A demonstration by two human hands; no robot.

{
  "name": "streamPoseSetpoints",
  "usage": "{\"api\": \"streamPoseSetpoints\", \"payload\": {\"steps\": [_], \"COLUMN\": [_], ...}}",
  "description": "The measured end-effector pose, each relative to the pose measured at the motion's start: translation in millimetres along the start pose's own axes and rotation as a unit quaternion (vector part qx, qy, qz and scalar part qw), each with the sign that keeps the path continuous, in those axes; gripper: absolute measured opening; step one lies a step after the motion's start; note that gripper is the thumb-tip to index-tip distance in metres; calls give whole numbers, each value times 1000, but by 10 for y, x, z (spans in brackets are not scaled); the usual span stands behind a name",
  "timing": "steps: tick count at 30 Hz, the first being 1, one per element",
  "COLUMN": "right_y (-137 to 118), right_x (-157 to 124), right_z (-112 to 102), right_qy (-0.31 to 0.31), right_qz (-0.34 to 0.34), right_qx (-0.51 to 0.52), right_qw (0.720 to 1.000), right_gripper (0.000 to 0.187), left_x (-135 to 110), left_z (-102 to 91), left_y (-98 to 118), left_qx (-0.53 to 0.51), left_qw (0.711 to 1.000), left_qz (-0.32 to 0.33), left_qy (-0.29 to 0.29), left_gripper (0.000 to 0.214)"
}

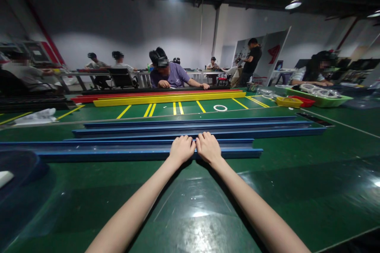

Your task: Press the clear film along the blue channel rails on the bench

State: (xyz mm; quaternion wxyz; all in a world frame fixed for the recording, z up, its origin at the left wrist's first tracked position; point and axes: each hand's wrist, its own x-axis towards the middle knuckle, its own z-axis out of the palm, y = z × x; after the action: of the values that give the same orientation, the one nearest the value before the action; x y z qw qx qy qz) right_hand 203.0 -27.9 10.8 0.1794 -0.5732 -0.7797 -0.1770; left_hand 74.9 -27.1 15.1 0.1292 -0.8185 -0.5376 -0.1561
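A long blue channel-shaped strip point(118, 156) lies lengthwise across the table in front of me. My left hand point(181, 149) rests over it with the fingers curled onto its far edge. Right beside it, my right hand point(208, 148) grips the same strip in the same way, and the thumbs almost meet. My fingertips are partly hidden behind the strip's edge. Just beyond lie more blue strips point(267, 132), side by side and roughly parallel to the held one.
Yellow point(169, 99) and red strips lie farther back, before a person in purple point(172, 74). A white ring point(220, 108) is on the green table point(282, 197). At right are a phone point(314, 119), a yellow tray point(288, 102) and a green tray point(332, 102). A dark blue basin point(32, 162) stands left.
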Motion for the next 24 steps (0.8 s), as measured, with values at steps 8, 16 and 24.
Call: {"api": "streamPoseSetpoints", "payload": {"steps": [8,16,24], "right_y": [-49,546,475], "right_x": [35,-49,-85], "right_z": [-58,-92,-26], "right_qy": [-20,-41,-70], "right_qz": [-36,32,46], "right_qx": [58,-1,26], "right_qw": [997,999,996], "right_gripper": [36,43,40], "left_x": [-95,-247,-427], "left_z": [-68,-126,-232], "left_y": [-372,-805,-1232], "left_qx": [21,17,33], "left_qw": [1000,998,993], "left_qz": [-9,-53,-98], "left_qy": [-16,-36,-62], "left_gripper": [33,35,36]}}
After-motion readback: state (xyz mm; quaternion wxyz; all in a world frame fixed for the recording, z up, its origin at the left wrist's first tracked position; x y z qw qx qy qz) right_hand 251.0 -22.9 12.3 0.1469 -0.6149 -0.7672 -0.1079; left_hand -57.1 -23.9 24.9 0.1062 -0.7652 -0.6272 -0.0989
